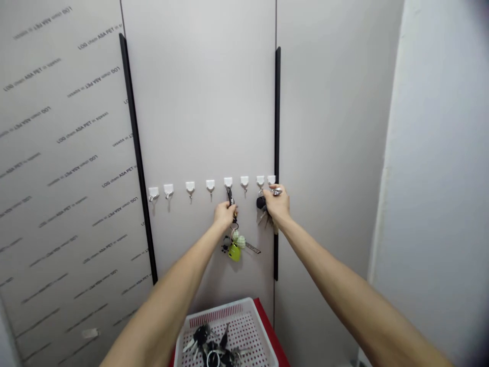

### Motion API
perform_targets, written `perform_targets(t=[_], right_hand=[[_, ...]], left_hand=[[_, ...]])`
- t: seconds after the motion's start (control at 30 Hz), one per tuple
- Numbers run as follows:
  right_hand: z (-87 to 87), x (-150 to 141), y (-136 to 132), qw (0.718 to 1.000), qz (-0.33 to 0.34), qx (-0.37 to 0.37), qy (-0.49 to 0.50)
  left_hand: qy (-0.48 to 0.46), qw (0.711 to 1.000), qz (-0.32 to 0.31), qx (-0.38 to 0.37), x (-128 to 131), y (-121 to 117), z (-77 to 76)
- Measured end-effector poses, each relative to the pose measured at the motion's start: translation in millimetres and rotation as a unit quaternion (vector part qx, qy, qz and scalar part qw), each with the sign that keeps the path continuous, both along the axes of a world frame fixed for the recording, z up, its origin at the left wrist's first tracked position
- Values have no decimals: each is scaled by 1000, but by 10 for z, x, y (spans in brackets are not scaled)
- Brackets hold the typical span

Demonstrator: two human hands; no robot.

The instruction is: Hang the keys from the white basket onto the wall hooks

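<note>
My left hand (225,215) is closed round the black strap (229,196) of a keychain at a middle white hook (228,182). Below the hand dangle the keychain's lime-green tag (234,252), a pale green checked charm (239,239) and a dark patterned strip (252,248). At the right end of the hook row, my right hand (278,205) is closed on a set of keys, with a shiny silver piece (277,191) at its fingers. A black key fob (261,202) and several keys (266,220) hang just left of it, partly hidden by the hand.
Several white adhesive hooks (190,187) run across the pale cabinet door (198,102). Long black handles (277,127) edge the door on both sides. Below, a white perforated basket (263,326) holds bunches of keys (212,351) and stands on a red surface (267,321).
</note>
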State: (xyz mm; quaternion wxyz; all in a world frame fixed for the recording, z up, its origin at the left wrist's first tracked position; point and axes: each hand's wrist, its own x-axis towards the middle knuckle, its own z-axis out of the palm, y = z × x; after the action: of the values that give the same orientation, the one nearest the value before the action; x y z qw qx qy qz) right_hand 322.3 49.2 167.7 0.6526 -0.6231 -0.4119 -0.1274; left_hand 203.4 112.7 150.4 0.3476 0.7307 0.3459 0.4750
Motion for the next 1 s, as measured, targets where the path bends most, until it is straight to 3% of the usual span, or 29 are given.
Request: perform_targets(t=[0.1, 0.17, 0.27, 0.33, 0.4, 0.47, 0.6, 0.7, 0.8, 1.0], right_hand=[[-173, 137, -26, 996, -43, -76, 0], [-196, 163, -8, 991, -44, -122, -16], [-59, 159, 5, 993, -47, -104, -24], [86, 167, -29, 998, -39, -51, -27], [183, 199, -97, 999, -17, -10, -35], [165, 245, -173, 999, 10, -28, -46], [-160, 328, -227, 991, -50, -121, -29], [-364, 343, -140, 980, -123, -148, -43], [-363, 341, -42, 965, -169, -189, -62], [-203, 389, -54, 949, -205, -223, -92]], left_hand=[[-123, 991, -57, 9, -61, -58, 247], [-211, 973, -87, 23, -133, -130, 477], [-263, 958, -103, 43, -280, -282, 709], [-246, 962, -105, 52, -421, -405, 685], [-199, 974, -94, 51, -601, -527, 496], [-143, 987, -73, 30, -803, -625, 181], [-62, 996, -18, -54, -1153, -692, -560], [-19, 996, -6, -85, -1296, -670, -991], [25, 996, 0, -87, -1367, -664, -1243], [65, 992, 16, -104, -1489, -655, -1497]])
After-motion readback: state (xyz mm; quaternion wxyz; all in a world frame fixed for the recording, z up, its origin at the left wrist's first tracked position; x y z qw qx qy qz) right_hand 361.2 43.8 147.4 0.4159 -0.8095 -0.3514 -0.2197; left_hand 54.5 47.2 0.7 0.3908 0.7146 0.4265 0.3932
